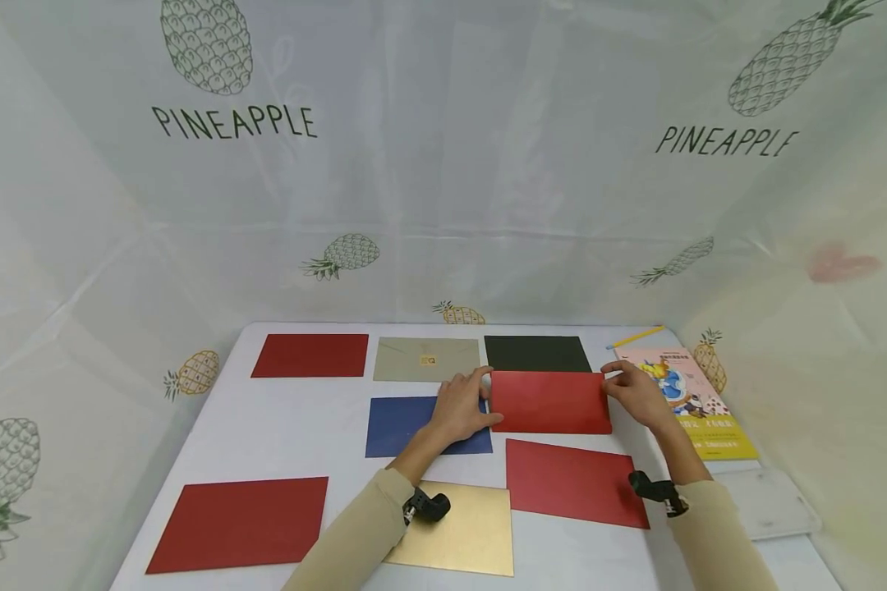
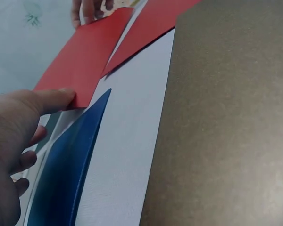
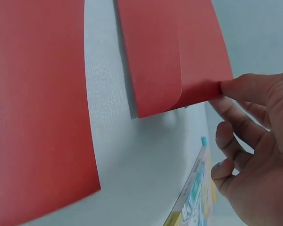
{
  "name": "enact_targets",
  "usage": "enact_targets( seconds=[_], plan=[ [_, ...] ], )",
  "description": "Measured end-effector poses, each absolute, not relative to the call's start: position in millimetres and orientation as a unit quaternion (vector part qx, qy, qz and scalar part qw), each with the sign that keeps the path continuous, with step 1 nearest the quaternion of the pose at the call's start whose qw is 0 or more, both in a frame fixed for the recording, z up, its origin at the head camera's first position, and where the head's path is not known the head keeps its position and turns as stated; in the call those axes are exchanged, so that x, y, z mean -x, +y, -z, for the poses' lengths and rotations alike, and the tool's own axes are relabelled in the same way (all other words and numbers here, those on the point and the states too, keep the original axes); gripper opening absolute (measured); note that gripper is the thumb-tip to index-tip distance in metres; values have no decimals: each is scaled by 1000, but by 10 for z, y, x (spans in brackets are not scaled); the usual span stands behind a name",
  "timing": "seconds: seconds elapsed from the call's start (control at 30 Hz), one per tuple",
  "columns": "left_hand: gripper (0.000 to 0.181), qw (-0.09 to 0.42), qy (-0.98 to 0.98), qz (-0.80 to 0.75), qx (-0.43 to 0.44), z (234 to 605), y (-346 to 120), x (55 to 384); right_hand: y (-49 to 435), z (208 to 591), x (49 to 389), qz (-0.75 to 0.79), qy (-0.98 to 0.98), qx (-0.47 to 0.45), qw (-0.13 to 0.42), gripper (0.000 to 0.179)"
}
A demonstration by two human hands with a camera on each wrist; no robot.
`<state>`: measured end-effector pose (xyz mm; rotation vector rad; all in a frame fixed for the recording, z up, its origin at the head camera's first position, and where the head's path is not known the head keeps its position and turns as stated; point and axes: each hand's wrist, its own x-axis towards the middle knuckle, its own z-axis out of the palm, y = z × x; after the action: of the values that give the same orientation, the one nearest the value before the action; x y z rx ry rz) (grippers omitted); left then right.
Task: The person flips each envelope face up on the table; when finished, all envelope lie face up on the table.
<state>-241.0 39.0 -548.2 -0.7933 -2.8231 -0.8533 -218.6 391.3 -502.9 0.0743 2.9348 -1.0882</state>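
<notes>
Both hands hold a red envelope, its flap line visible in the right wrist view. My right hand pinches its right edge near the upper corner between thumb and forefinger; the other fingers curl loosely below. At the left end, my left hand holds the edge, thumb on the lower corner and forefinger at the upper one. Beneath the left hand lies a blue envelope, partly covered. A dark green envelope lies just behind the held one, and another red envelope in front of it.
Red envelopes lie at the back left and front left. A grey envelope with a small sticker sits at the back. Under the left forearm is a gold envelope. At right are a picture book, a pencil and a whitish flat object.
</notes>
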Motion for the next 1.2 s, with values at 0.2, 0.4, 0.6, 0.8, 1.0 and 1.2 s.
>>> enact_targets(
  seconds=[0.2,0.4,0.6,0.8,1.0,1.2],
  plan=[
    [90,45,-939,236,245,5544,451,2457,3952,5058,2199,348,937,-16,5,34],
    [88,33,-947,210,241,5565,443,2459,3939,5125,2231,306,951,-26,12,32],
    [85,22,-954,171,246,5573,439,2465,3931,5179,2256,262,965,-11,21,26],
    [86,25,-954,152,256,5566,424,2462,3889,5170,2237,243,970,-9,27,29],
    [83,34,-953,143,266,5524,410,2445,3869,5213,2216,206,978,-13,26,30],
    [80,29,-954,143,262,5508,415,2443,3850,5226,2211,196,980,-12,21,30]
  ],
)
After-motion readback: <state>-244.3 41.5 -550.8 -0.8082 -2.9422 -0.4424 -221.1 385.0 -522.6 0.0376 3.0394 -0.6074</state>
